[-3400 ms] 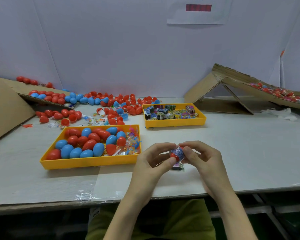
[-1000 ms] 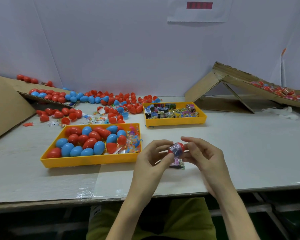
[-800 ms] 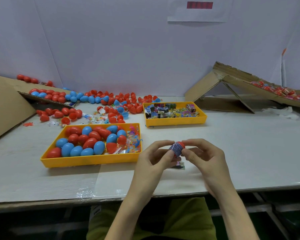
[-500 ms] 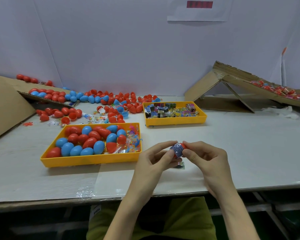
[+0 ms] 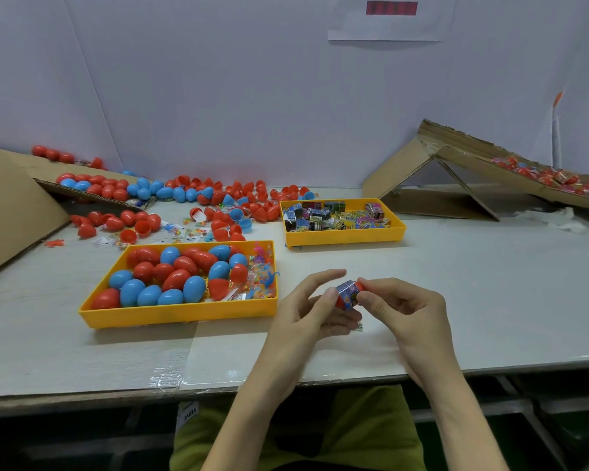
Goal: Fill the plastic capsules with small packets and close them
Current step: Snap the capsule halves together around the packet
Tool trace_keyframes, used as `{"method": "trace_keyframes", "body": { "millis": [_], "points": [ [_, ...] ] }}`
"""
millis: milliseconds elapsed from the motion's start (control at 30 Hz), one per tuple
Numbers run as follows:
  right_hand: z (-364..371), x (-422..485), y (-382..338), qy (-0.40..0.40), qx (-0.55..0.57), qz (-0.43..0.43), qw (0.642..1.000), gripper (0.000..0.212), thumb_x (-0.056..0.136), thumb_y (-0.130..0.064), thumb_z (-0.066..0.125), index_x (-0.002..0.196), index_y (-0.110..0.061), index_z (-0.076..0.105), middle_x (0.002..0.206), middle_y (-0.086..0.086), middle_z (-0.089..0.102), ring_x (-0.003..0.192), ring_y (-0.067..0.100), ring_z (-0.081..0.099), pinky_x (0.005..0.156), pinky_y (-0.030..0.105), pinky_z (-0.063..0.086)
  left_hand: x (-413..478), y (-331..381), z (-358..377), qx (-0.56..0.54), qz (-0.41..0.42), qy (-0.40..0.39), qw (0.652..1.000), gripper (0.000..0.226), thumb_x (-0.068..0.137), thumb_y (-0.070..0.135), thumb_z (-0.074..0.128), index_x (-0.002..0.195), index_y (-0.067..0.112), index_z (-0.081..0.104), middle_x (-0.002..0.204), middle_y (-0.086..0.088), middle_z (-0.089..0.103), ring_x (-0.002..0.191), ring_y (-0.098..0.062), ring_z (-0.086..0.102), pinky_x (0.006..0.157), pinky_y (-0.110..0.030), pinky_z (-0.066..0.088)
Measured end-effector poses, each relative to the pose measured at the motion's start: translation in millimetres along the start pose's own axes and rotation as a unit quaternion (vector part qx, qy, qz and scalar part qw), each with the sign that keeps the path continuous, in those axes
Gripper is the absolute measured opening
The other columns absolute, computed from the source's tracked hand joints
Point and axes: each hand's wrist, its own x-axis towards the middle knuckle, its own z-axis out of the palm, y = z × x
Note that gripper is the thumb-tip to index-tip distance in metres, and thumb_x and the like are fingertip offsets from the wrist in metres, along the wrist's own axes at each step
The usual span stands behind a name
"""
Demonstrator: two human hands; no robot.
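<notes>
Capsule (image 5: 361, 286) held just above the table (image 5: 473, 300), left hand (image 5: 303, 314) and right hand (image 5: 408, 311) both pinching it at the fingertips, packet (image 5: 347, 293) bunched outside it; likely risk: packet edge caught in the seam, halves won't snap shut.

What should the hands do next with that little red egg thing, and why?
Probably push the printed packet deeper into the red capsule. The left hand and right hand both pinch the capsule above the table, and much of the packet shows outside it, so it likely cannot close yet.
</notes>
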Motion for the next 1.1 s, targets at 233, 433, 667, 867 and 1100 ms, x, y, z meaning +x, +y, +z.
{"method": "trace_keyframes", "body": {
  "millis": [233,433,667,867,1100],
  "points": [
    [-0.3,-0.2,-2.6,-0.031,-0.006,0.003,0.999,0.024,0.075,-0.024,0.077,0.099,-0.029,0.078,0.096,0.000,0.077,0.090,0.016,0.074,0.076,0.018,0.055,-1.1,1.2,0.4,0.019,-0.002,0.011,1.000,0.023,0.104,0.025,0.051,0.115,0.026,0.071,0.092,-0.010,0.075,0.084,-0.020,0.073,0.077,-0.027,0.057],
    [0.8,-0.7,-2.0,-0.013,0.001,0.004,1.000,0.017,0.077,-0.027,0.075,0.094,-0.030,0.078,0.094,-0.002,0.078,0.087,0.015,0.074,0.074,0.014,0.052,-2.2,2.1,3.5,0.049,0.022,0.032,0.998,0.021,0.095,0.032,0.063,0.116,0.030,0.066,0.097,-0.006,0.073,0.087,-0.021,0.073,0.074,-0.028,0.056],
    [2.1,-0.3,-2.0,-0.018,-0.018,0.000,1.000,0.017,0.081,-0.025,0.071,0.095,-0.033,0.077,0.098,-0.005,0.077,0.087,0.015,0.073,0.075,0.016,0.053,-7.1,1.4,4.1,0.118,0.082,0.062,0.988,0.018,0.088,0.027,0.070,0.107,0.029,0.068,0.094,0.001,0.072,0.085,-0.017,0.070,0.072,-0.023,0.056],
    [1.6,-1.0,-1.6,-0.019,-0.034,-0.009,0.999,0.020,0.079,-0.019,0.071,0.094,-0.030,0.077,0.095,-0.006,0.077,0.085,0.013,0.074,0.073,0.013,0.052,-6.0,0.0,4.5,0.131,0.080,0.080,0.985,0.022,0.087,0.035,0.065,0.108,0.029,0.069,0.093,0.004,0.073,0.085,-0.015,0.071,0.075,-0.026,0.058],
    [1.4,-1.8,-0.6,-0.005,-0.036,-0.007,0.999,0.018,0.079,-0.022,0.071,0.091,-0.033,0.078,0.092,-0.006,0.077,0.085,0.016,0.074,0.072,0.018,0.055,-5.2,-1.9,2.1,0.107,0.066,0.064,0.990,0.022,0.088,0.036,0.064,0.107,0.026,0.069,0.097,-0.001,0.075,0.095,-0.017,0.071,0.081,-0.031,0.059]
  ]
}}
